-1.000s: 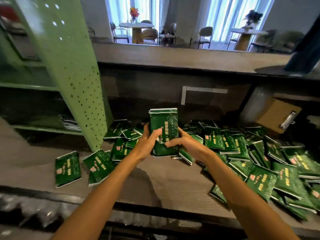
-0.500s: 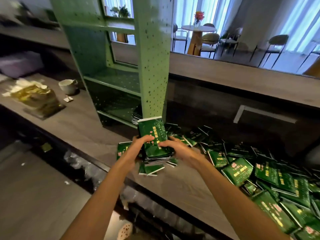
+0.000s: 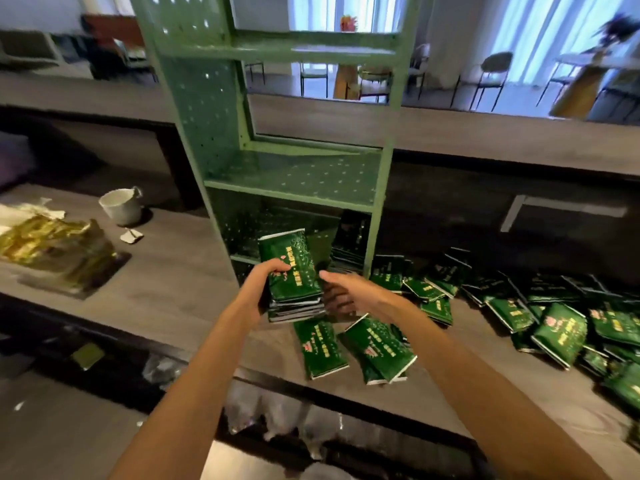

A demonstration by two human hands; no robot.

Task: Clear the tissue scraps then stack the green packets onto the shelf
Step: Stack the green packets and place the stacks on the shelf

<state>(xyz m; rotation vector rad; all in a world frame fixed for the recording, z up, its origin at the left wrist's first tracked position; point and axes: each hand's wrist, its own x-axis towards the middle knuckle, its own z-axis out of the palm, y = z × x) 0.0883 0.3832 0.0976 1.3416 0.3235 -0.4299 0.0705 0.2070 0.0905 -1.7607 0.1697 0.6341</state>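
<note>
A stack of green packets (image 3: pixel 291 271) is held just in front of the bottom opening of the green perforated shelf (image 3: pixel 294 174). My left hand (image 3: pixel 263 282) grips the stack's left edge. My right hand (image 3: pixel 343 292) is at its right side, fingers spread, a little apart from it. A small pile of packets (image 3: pixel 349 247) lies inside the bottom shelf at the right. Several loose green packets (image 3: pixel 519 306) are scattered over the wooden counter (image 3: pixel 173 271) to the right, two of them (image 3: pixel 349 344) right below my hands. A small tissue scrap (image 3: pixel 131 235) lies near the cup.
A white cup (image 3: pixel 121 206) lies tipped on the counter at the left. Next to it sit a gold foil bag (image 3: pixel 52 244) and white tissue (image 3: pixel 24 213). A raised ledge (image 3: pixel 485 140) runs behind the shelf. Chairs and tables stand in the background.
The view has swung so the shelf faces me. The stack has moved up to the bottom shelf opening, and my right hand has loosened off its right side.
</note>
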